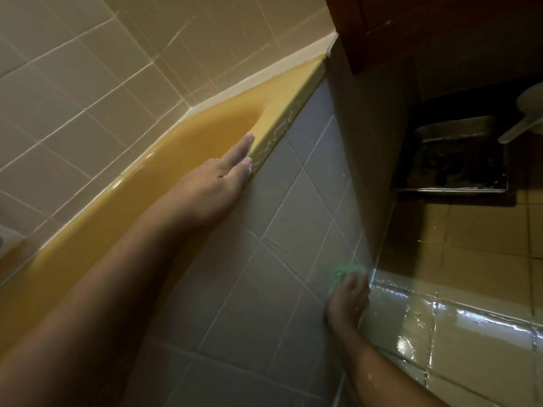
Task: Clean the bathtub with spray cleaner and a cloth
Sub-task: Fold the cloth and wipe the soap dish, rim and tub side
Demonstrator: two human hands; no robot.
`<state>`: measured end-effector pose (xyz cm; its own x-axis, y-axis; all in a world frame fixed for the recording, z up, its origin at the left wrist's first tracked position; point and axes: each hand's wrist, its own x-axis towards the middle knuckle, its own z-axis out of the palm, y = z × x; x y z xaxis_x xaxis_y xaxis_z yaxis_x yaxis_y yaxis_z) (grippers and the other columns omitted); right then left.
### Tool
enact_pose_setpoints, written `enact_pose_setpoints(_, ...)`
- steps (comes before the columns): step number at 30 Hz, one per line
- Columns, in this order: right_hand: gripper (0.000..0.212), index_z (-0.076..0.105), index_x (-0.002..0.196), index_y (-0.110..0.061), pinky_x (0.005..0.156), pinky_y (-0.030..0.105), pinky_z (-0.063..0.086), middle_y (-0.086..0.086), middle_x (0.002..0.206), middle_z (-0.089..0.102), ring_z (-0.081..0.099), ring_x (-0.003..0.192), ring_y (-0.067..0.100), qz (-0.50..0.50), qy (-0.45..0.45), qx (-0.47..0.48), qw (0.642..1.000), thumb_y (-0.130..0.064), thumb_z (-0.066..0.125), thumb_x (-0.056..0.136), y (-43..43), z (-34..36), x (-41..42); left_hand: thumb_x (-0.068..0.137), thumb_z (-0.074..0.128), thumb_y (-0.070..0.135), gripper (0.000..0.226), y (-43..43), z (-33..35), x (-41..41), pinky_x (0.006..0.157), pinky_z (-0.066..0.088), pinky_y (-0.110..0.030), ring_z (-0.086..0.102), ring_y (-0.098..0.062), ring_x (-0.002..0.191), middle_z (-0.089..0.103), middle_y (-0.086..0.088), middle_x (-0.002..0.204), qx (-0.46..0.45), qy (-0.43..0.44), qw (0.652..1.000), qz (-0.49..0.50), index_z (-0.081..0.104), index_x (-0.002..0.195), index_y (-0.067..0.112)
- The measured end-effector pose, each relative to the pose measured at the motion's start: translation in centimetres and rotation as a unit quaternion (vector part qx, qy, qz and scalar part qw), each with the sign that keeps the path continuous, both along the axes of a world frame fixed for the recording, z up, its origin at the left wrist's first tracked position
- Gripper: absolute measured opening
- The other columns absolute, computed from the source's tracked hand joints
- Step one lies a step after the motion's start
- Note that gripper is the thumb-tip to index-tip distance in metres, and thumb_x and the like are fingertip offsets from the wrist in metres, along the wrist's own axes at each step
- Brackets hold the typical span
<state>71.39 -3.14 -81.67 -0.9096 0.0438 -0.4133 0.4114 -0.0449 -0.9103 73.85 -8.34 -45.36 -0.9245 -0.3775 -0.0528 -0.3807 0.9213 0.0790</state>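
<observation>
The yellow bathtub (188, 142) runs diagonally from lower left to upper right, its rim flecked with white foam near the far end. My left hand (217, 180) lies flat on the rim, fingers straight and together, holding nothing. Below, my right hand (348, 301) presses a green cloth (343, 273) against the grey tiled side panel (282, 230) of the tub, low down near the floor corner. The cloth is partly hidden under my fingers. No spray bottle is in view.
Beige wall tiles (88, 83) rise behind the tub. A wooden cabinet (426, 27) hangs at upper right. A dark metal tray (449, 160) with a white scoop (526, 118) sits on the wet, shiny floor tiles (470, 324) to the right.
</observation>
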Motion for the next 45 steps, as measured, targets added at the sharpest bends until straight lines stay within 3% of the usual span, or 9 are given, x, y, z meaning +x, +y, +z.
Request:
enact_pose_setpoints(4,0.053,0.054,0.139,-0.001,0.104,0.051,0.037,0.027,0.147,0.049,0.049,0.130,0.046,-0.025,-0.106,-0.002,0.994,-0.036,0.028,0.107,0.0,1.9,-0.3,0.111,0.025,0.053,0.052,-0.3,0.0,-0.2,0.120,0.022,-0.034,0.032,-0.026,0.152,0.030,-0.002,0.168,-0.003,0.005,1.000,-0.002,0.008,0.159,0.056)
enact_pose_setpoints(7,0.075,0.047,0.152,-0.013,0.110,0.044,0.034,0.017,0.153,0.049,0.045,0.136,0.035,-0.060,0.073,-0.019,0.995,-0.056,0.024,0.097,-1.0,9.6,0.2,0.109,0.023,0.057,0.053,-0.3,0.1,-0.3,0.121,0.022,-0.034,0.031,-0.026,0.153,0.031,-0.002,0.168,0.009,0.008,1.000,-0.006,0.010,0.161,0.052)
enact_pose_setpoints(11,0.058,0.045,0.155,-0.013,0.110,0.040,0.034,0.012,0.151,0.051,0.047,0.133,0.028,-0.062,0.358,-0.030,0.931,-0.042,0.032,0.106,-0.9,19.8,-0.7,0.099,0.014,0.072,0.068,-0.1,0.0,-0.3,0.127,0.015,-0.033,0.022,-0.018,0.156,0.024,0.003,0.170,0.050,0.027,0.998,-0.009,0.013,0.162,0.047)
enact_pose_setpoints(17,0.060,0.038,0.157,-0.011,0.118,0.040,0.029,0.010,0.158,0.046,0.044,0.143,0.028,-0.006,0.487,-0.029,0.873,-0.040,0.029,0.105,-0.5,20.5,-6.9,0.105,0.014,0.064,0.059,0.0,0.2,-3.1,0.126,0.022,-0.042,0.031,-0.030,0.153,0.033,-0.014,0.166,0.035,0.006,0.999,0.024,0.009,0.162,0.048)
enact_pose_setpoints(22,0.064,0.039,0.156,-0.010,0.120,0.048,0.033,0.018,0.157,0.045,0.045,0.142,0.037,-0.034,0.292,-0.023,0.956,-0.051,0.019,0.110,-1.7,11.8,-9.1,0.110,0.018,0.054,0.052,0.0,0.3,-5.5,0.118,0.026,-0.036,0.038,-0.032,0.148,0.042,-0.013,0.161,0.035,0.004,0.999,0.019,0.009,0.161,0.051)
enact_pose_setpoints(26,0.055,0.042,0.145,0.002,0.116,0.055,0.037,0.029,0.158,0.038,0.043,0.141,0.048,-0.001,0.122,-0.043,0.992,-0.033,0.018,0.109,-1.1,3.4,-9.4,0.110,0.021,0.052,0.053,0.1,0.1,-7.2,0.118,0.027,-0.037,0.037,-0.035,0.148,0.040,-0.018,0.161,0.001,-0.004,1.000,0.007,0.006,0.161,0.051)
enact_pose_setpoints(35,0.068,0.044,0.151,-0.008,0.117,0.052,0.033,0.023,0.153,0.047,0.046,0.138,0.043,-0.004,-0.217,-0.009,0.976,-0.054,0.020,0.108,-1.6,-6.4,-9.5,0.111,0.028,0.049,0.054,-1.7,0.0,-9.7,0.115,0.017,-0.021,0.026,-0.019,0.155,0.028,0.003,0.168,0.056,0.013,0.997,-0.046,0.012,0.162,0.048)
enact_pose_setpoints(40,0.071,0.036,0.159,-0.010,0.117,0.040,0.022,0.015,0.164,0.036,0.034,0.148,0.034,0.003,0.035,0.014,0.999,-0.052,0.017,0.104,-1.0,5.4,-9.2,0.108,0.030,0.057,0.059,-2.4,0.1,-10.3,0.117,0.015,-0.020,0.022,-0.017,0.156,0.024,0.005,0.169,0.093,0.011,0.993,-0.073,0.011,0.162,0.044)
enact_pose_setpoints(45,0.079,0.026,0.163,-0.016,0.122,0.026,0.014,0.006,0.167,0.030,0.026,0.151,0.019,-0.007,0.295,0.008,0.956,-0.063,0.011,0.101,-1.1,16.8,-10.4,0.112,0.025,0.045,0.053,-2.4,0.1,-11.0,0.120,0.015,-0.024,0.022,-0.018,0.156,0.023,0.006,0.170,0.124,0.027,0.989,-0.077,0.012,0.163,0.041)
